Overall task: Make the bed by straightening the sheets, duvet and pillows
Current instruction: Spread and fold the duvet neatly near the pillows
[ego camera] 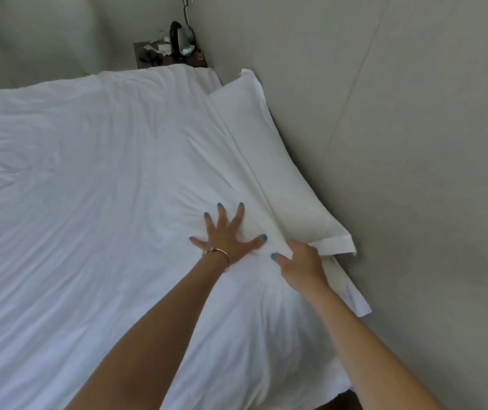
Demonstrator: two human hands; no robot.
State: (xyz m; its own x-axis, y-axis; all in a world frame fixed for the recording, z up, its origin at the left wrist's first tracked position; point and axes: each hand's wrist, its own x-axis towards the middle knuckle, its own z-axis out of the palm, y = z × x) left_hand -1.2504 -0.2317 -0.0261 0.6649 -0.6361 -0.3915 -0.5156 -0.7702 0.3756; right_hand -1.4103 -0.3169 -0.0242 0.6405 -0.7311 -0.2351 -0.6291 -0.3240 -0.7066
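A wrinkled white duvet [83,187] covers the bed across the left and middle of the head view. A white pillow [278,161] lies along the wall on the right. A second white pillow [254,329] lies nearer me under my arms. My left hand [228,235] lies flat on the white fabric with fingers spread, just left of the far pillow. My right hand [301,261] is closed on a fold of white fabric at the far pillow's near corner; whether that fold is duvet or pillowcase I cannot tell.
A grey wall [399,143] runs close along the right of the bed. A brown bedside table [171,56] stands beyond the far corner, holding a black kettle [177,37] and crumpled papers. A cable hangs on the wall above it.
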